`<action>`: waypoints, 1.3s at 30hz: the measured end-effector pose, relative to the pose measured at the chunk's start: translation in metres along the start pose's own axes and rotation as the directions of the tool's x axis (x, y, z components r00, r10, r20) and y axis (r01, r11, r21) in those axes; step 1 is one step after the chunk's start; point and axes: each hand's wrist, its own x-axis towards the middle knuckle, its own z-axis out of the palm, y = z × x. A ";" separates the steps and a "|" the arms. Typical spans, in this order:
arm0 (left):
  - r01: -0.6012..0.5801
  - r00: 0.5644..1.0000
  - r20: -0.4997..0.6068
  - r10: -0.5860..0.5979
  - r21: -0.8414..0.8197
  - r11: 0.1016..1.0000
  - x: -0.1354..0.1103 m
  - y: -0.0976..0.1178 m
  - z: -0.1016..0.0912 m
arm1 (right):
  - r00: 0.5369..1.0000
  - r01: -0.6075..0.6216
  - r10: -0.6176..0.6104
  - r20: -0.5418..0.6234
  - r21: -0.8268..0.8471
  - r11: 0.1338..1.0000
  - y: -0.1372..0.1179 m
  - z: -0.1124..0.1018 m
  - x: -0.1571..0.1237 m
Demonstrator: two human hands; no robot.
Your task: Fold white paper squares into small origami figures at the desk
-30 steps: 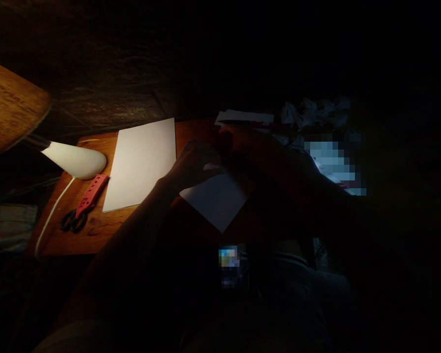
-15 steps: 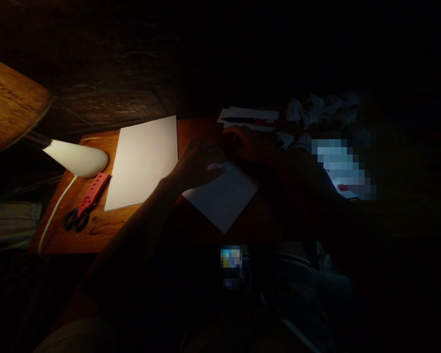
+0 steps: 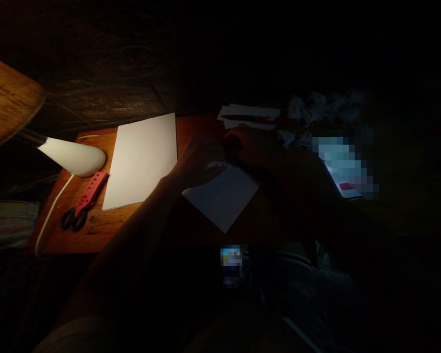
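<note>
A white sheet of paper lies turned on the wooden table in front of me, one corner pointing towards me. My left hand is at its far left part, fingers bent and thumb on the paper. At the far corner my right hand is closed, with its fingers curled close to the left one. Both hands hold the paper's far part, which is mostly hidden under them and in deep shadow. A small pale patch of paper shows by the left thumb.
Left of my hands lies a larger white sheet stack. Further left are a lamp with a white cord and scissors in a pink sheath. Behind lie a knife on paper strips and several folded paper pieces. A lit, blurred screen is right.
Both hands stay at the far part of the paper; the right hand has shifted very slightly. The view has moved a little, and the sheet lies almost unchanged.
</note>
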 end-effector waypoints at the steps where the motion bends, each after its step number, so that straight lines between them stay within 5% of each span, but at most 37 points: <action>1: 0.002 1.000 -0.002 -0.002 0.003 1.000 0.000 0.000 0.001 | 1.000 -0.002 0.002 -0.001 -0.003 1.000 -0.002 -0.001 -0.001; 39: 0.112 0.989 -0.102 -0.110 0.015 0.994 0.002 -0.008 0.013 | 1.000 0.016 -0.016 0.005 0.006 1.000 -0.010 -0.001 -0.003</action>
